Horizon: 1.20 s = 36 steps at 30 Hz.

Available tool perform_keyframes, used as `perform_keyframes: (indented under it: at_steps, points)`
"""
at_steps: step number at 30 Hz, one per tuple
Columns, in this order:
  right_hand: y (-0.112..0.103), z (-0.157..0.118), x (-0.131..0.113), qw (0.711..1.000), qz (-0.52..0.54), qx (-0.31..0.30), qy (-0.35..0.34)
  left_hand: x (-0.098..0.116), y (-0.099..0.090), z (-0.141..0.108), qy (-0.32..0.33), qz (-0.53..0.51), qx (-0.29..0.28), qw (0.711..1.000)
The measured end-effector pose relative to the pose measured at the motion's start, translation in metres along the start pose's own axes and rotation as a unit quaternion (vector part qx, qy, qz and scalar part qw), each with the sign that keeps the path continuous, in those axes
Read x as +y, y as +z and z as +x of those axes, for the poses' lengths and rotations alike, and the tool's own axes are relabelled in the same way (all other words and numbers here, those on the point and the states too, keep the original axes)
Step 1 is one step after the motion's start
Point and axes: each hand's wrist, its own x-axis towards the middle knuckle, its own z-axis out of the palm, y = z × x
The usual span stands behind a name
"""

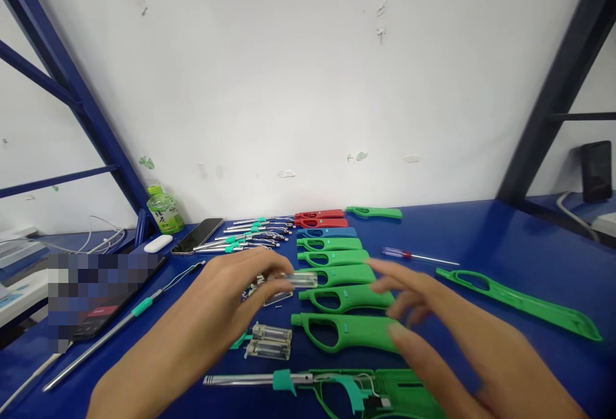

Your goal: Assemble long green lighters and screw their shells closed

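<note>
Your left hand (228, 294) pinches a small clear tank (304, 280) above the blue worktop (474, 231), its long axis sideways, free end pointing right toward the green handles (359, 331). Your right hand (445, 310) is released, fingers parted, near them; a scuffed white wall (298, 85) stands behind.
</note>
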Motion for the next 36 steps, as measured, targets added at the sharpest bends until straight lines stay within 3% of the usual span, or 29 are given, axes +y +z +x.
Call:
perform_keyframes:
  at_steps: [3, 5, 8, 13, 17, 22, 36]
  points:
    - [0.013, 0.034, -0.01, 0.997, 0.012, -0.079, 0.011, 0.015, 0.002, 0.006, 0.019, -0.067, 0.025, 0.997]
    - [0.025, 0.047, -0.015, 0.986, 0.074, -0.143, 0.05, 0.018, 0.005, 0.007, 0.019, -0.089, 0.043, 0.995]
    - [0.037, 0.054, -0.017, 0.965, 0.163, -0.175, 0.111, 0.017, 0.008, 0.007, 0.02, -0.098, 0.054, 0.994]
    - [0.028, 0.056, -0.008, 0.976, 0.158, -0.114, 0.101, -0.006, 0.002, 0.004, -0.031, -0.051, 0.044, 0.997]
    - [0.007, 0.058, 0.008, 0.992, 0.077, -0.049, 0.089, -0.039, 0.004, -0.007, -0.059, 0.008, -0.023, 0.998]
    - [-0.007, 0.06, 0.021, 0.995, 0.031, -0.003, 0.1, -0.071, 0.021, -0.02, -0.079, 0.019, -0.104, 0.991]
    - [-0.016, 0.059, 0.022, 0.995, 0.03, 0.012, 0.093, -0.101, 0.04, -0.011, -0.122, 0.034, -0.235, 0.964]
